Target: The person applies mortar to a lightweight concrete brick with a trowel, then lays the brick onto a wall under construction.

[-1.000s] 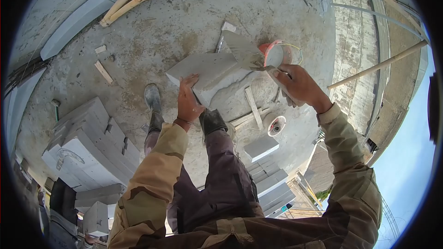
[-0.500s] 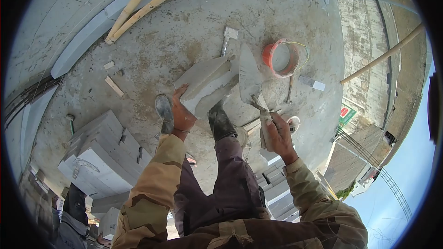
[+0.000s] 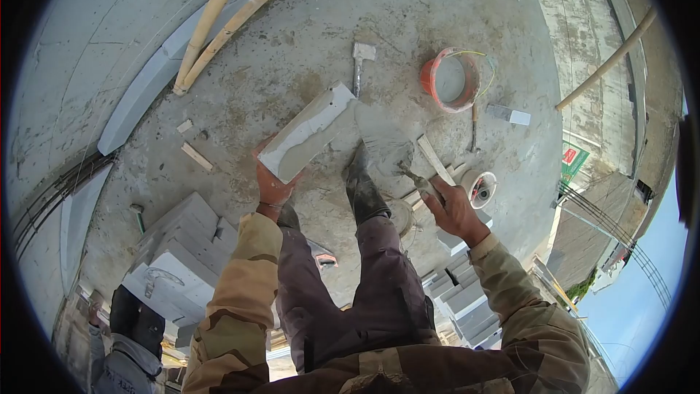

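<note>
Block (image 3: 306, 131), head view: a grey oblong unit is held clear of the concrete floor (image 3: 292, 44) and tilted. Its near corner is clamped in the left hand (image 3: 273, 186), which is closed around that corner from below. From this grip the block runs up and away, toward the right-hand side. The long narrow face turned upward carries a strip of wet grey mortar.

The right hand (image 3: 456, 208) is closed around the handle of a trowel (image 3: 386, 142). From this grip the blade reaches toward the block and is loaded with grey mortar. The blade edge lies at the block's far end; contact cannot be confirmed.

Between the two grips, under the blade, stands the person's boot (image 3: 363, 191). Beyond the right grip sits an orange bucket (image 3: 450, 79) holding grey mix. Past the block's far end a hammer-like tool (image 3: 360, 60) lies on the floor. Outboard of the left grip is a stack of grey blocks (image 3: 182, 248). Well beyond the left grip lie two bamboo poles (image 3: 233, 14).
</note>
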`<state>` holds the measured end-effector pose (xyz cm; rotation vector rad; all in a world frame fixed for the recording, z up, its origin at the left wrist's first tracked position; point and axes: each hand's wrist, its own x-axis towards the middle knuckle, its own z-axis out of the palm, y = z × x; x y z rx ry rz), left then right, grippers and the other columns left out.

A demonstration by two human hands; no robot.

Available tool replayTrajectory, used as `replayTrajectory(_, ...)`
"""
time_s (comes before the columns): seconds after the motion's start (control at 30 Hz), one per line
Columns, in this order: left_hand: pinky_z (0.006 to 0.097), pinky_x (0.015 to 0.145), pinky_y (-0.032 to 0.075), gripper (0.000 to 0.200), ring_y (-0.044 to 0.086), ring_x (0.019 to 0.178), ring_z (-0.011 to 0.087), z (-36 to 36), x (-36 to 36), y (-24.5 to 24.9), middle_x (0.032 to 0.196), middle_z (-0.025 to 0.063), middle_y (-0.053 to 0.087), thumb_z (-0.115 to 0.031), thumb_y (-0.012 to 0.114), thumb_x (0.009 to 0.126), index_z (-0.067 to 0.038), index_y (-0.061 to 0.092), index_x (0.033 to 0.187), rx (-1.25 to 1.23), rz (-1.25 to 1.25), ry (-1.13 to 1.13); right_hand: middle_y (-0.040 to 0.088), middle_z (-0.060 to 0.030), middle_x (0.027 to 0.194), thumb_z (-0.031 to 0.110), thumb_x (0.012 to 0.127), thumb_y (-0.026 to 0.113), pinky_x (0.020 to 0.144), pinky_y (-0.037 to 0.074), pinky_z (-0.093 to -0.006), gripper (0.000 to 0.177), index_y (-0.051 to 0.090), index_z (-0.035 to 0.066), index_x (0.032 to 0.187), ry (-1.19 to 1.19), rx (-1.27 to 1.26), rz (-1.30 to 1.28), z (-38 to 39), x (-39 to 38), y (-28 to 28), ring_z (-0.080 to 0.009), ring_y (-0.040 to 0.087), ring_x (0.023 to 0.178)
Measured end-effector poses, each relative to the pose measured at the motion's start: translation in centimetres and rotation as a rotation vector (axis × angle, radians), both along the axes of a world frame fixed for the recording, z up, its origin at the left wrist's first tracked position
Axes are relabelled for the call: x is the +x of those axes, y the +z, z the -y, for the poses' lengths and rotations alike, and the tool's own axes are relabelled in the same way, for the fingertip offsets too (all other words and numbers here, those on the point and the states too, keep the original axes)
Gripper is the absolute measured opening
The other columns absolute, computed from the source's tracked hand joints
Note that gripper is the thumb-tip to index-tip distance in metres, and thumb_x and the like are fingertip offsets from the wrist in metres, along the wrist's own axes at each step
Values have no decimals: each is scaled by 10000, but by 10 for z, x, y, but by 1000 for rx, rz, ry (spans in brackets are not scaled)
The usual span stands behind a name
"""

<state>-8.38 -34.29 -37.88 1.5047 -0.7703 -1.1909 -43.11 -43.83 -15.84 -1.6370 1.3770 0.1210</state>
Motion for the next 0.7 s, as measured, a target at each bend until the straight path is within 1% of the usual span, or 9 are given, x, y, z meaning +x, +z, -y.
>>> replayTrajectory(0.13,412,1026,518,769,588,1202,239,-23,18,-29,1344,139,553,57,852,710,6,447,1361,62,-101,-42,612,-260,701,239,956,651,617,476,-451,313,612,-40,1091,-135,68,-131,-27,-45,16,-430,640,663)
replayTrajectory(0.2,363,960,517,767,600,1160,235,-32,29,-35,1329,136,580,-61,865,756,-15,436,1390,124,30,-106,635,-266,731,261,924,685,629,488,-459,325,625,-35,1045,-297,93,-252,-38,-78,9,-436,663,708)
replayTrajectory(0.23,360,962,511,705,610,1143,226,-31,32,-30,1301,131,605,-55,858,771,-8,481,1366,182,-334,88,635,-266,731,261,924,685,629,488,-459,325,625,-35,1045,-324,83,-250,-34,-99,1,-436,663,708)
replayTrajectory(0.3,354,967,503,576,629,1108,217,-49,48,-30,1238,120,650,-62,843,805,2,563,1305,291,-464,216,654,-267,762,276,881,713,669,505,-489,364,613,-29,1054,-210,-122,-384,-18,-149,-26,-440,674,755)
replayTrajectory(0.4,351,980,493,468,640,1096,217,-63,53,-26,1222,102,680,-91,812,852,10,621,1267,365,-38,119,684,-275,881,256,843,724,754,521,-530,401,590,-18,1103,-146,-198,-476,43,-230,-111,-454,681,861)
replayTrajectory(0.47,427,1032,501,510,621,1155,310,-84,65,-19,1304,129,659,-221,630,988,-13,495,1434,504,547,-372,705,-260,994,224,834,720,827,535,-532,397,591,1,1136,-143,-57,-671,115,-259,-172,-448,686,954)
replayTrajectory(0.5,400,1021,494,482,632,1138,305,-78,52,6,1274,119,682,-223,638,986,-19,533,1410,576,696,-476,715,-241,1037,208,838,696,877,541,-510,361,618,20,1137,-122,-14,-763,156,-259,-194,-419,694,1002)
replayTrajectory(0.57,372,1009,487,456,643,1121,301,-98,50,15,1244,110,705,-226,646,984,-25,571,1386,669,848,-621,739,-206,985,141,840,632,877,565,-438,174,743,45,933,32,-158,-810,218,-269,-261,-357,716,1017)
replayTrajectory(0.7,361,1070,435,452,597,1193,248,-128,28,10,1341,117,647,-225,685,972,7,599,1350,973,624,-322,740,-162,889,118,835,628,701,586,-457,160,767,65,894,250,-486,-892,262,-243,-366,-328,735,839)
